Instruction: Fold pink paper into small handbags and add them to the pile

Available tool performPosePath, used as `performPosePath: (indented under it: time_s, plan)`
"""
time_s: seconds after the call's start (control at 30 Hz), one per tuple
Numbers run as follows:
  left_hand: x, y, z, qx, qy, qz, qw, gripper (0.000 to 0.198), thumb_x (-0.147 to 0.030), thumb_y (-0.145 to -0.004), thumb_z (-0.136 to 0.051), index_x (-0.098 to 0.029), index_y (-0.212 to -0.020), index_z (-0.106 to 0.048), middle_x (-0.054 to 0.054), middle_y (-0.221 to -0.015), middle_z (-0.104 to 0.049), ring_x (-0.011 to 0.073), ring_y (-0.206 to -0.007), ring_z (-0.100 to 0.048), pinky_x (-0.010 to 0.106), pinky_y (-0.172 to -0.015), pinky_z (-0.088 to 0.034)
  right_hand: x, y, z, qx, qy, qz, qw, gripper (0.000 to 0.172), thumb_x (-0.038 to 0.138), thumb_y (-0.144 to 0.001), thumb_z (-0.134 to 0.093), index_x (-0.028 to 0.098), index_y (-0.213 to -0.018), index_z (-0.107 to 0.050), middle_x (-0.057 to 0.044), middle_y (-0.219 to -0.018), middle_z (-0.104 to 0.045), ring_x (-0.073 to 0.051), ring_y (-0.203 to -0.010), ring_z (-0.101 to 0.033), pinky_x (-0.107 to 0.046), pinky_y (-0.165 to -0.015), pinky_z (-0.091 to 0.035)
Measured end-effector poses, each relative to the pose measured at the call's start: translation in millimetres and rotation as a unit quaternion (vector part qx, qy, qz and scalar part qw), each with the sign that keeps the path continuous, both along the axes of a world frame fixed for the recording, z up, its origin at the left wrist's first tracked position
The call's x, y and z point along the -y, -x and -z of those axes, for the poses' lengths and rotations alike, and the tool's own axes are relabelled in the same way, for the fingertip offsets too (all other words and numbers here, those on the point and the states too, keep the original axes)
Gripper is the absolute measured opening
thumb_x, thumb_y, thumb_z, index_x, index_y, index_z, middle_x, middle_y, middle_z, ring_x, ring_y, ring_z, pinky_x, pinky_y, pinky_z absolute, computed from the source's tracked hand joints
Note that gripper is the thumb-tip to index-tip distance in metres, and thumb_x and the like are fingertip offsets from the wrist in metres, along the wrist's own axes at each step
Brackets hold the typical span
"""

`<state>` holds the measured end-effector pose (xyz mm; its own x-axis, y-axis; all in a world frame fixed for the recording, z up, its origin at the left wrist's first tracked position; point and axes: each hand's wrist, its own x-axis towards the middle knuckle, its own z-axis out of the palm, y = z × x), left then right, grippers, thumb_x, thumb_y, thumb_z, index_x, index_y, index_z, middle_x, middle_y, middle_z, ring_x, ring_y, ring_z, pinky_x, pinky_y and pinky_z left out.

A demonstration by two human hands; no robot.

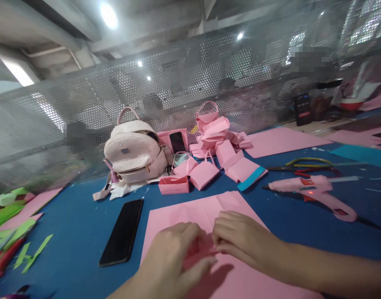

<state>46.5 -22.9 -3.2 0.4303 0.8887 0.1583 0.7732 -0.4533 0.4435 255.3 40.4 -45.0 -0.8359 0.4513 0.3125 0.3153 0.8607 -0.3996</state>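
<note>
Both hands meet over a large pink paper sheet (178,214) on the table. My left hand (170,253) curls around a small folded piece of pink paper (195,256), its thumb along the near side. My right hand (245,236) pinches the right end of that same piece, fingers bent and pressed together. Much of the folded piece is hidden by my fingers, and its exact shape is blurred. Just left of the sheet lies a black phone (122,232). To the right is a pink hot glue gun (315,191) with a glowing red light.
Behind the sheet are a pink paper box (174,185), small paper bags (204,174) and a cream backpack (136,149). Scissors (305,166) lie beyond the glue gun. Green paper strips (37,253) are at left on the blue table (81,232). A perforated metal screen (184,74) stands behind.
</note>
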Motion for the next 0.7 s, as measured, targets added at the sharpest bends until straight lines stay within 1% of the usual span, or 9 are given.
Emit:
performPosePath:
  time_s: [0.07, 0.1, 0.17, 0.23, 0.33, 0.47, 0.6, 0.7]
  plan:
    - [6.5, 4.1, 10.9, -0.06, -0.017, 0.0, 0.998, 0.02, -0.036, -0.08, -0.066, -0.02, -0.077, -0.054, 0.0, -0.07, -0.061, 0.0152, -0.057, -0.054, 0.026, -0.05, -0.035, 0.9, 2.1, -4.3, 0.021, 0.032, 0.01, 0.999, 0.01, 0.015, -0.092, -0.058, 0.017, -0.083, -0.059, -0.001, -0.085, -0.062, -0.017, -0.082, -0.055, -0.027, -0.073, -0.04]
    - [8.3, 6.0, 17.0, -0.073, -0.018, -0.005, 0.997, 0.018, -0.033, -0.08, -0.065, -0.02, -0.076, -0.054, 0.0, -0.07, -0.061, 0.0149, -0.057, -0.054, 0.025, -0.049, -0.034, 1.2, 3.1, -5.2, 0.035, 0.039, 0.018, 0.998, 0.011, 0.014, -0.092, -0.058, 0.017, -0.082, -0.058, -0.001, -0.085, -0.062, -0.017, -0.081, -0.055, -0.027, -0.072, -0.04]
    - [9.7, 9.3, 27.4, -0.063, -0.012, -0.013, 0.998, 0.014, -0.024, -0.084, -0.06, -0.021, -0.074, -0.052, -0.001, -0.069, -0.061, 0.0137, -0.058, -0.054, 0.024, -0.051, -0.034, 0.6, 4.4, -4.5, 0.061, 0.037, 0.025, 0.997, 0.011, 0.013, -0.09, -0.06, 0.017, -0.08, -0.057, 0.0, -0.084, -0.062, -0.016, -0.08, -0.055, -0.027, -0.072, -0.04]
    - [9.4, 12.1, 33.9, -0.032, -0.006, -0.013, 0.999, 0.016, -0.018, -0.087, -0.054, -0.021, -0.072, -0.051, -0.002, -0.069, -0.061, 0.0127, -0.06, -0.054, 0.023, -0.053, -0.035, -1.7, 4.6, -1.8, 0.074, 0.014, 0.021, 0.997, 0.012, 0.014, -0.09, -0.059, 0.017, -0.079, -0.057, 0.0, -0.082, -0.061, -0.016, -0.077, -0.055, -0.028, -0.071, -0.04]
    - [7.6, 16.6, 38.8, -0.011, -0.023, 0.002, 1.0, 0.018, -0.015, -0.09, -0.048, -0.021, -0.073, -0.051, -0.002, -0.069, -0.063, 0.0133, -0.061, -0.056, 0.024, -0.057, -0.037, -7.4, 4.0, 1.9, 0.092, -0.04, 0.007, 0.995, 0.014, 0.019, -0.091, -0.058, 0.018, -0.077, -0.056, 0.001, -0.078, -0.06, -0.016, -0.072, -0.053, -0.028, -0.066, -0.037]
    - [3.6, 21.9, 46.2, -0.037, -0.079, 0.01, 0.996, 0.019, -0.014, -0.089, -0.046, -0.022, -0.074, -0.053, -0.002, -0.066, -0.064, 0.0156, -0.058, -0.059, 0.028, -0.057, -0.036, -14.8, 5.1, 5.9, 0.114, -0.09, -0.018, 0.989, 0.017, 0.021, -0.093, -0.055, 0.018, -0.077, -0.056, 0.002, -0.074, -0.061, -0.016, -0.069, -0.052, -0.029, -0.063, -0.033]
    - [-0.7, 23.8, 55.7, -0.063, -0.113, 0.019, 0.991, 0.016, -0.011, -0.085, -0.047, -0.023, -0.077, -0.054, -0.003, -0.065, -0.064, 0.0163, -0.057, -0.061, 0.03, -0.056, -0.034, -19.0, 7.0, 12.8, 0.128, -0.132, -0.025, 0.983, 0.016, 0.021, -0.093, -0.054, 0.019, -0.078, -0.055, 0.002, -0.075, -0.062, -0.016, -0.069, -0.052, -0.03, -0.062, -0.03]
    - [-3.5, 24.1, 61.9, -0.092, -0.147, 0.026, 0.985, 0.018, -0.01, -0.083, -0.047, -0.023, -0.072, -0.053, -0.004, -0.059, -0.062, 0.0154, -0.052, -0.059, 0.031, -0.054, -0.032, -20.1, 6.4, 18.3, 0.132, -0.167, -0.03, 0.977, 0.015, 0.026, -0.093, -0.057, 0.02, -0.08, -0.054, 0.002, -0.076, -0.06, -0.016, -0.069, -0.051, -0.032, -0.06, -0.027]
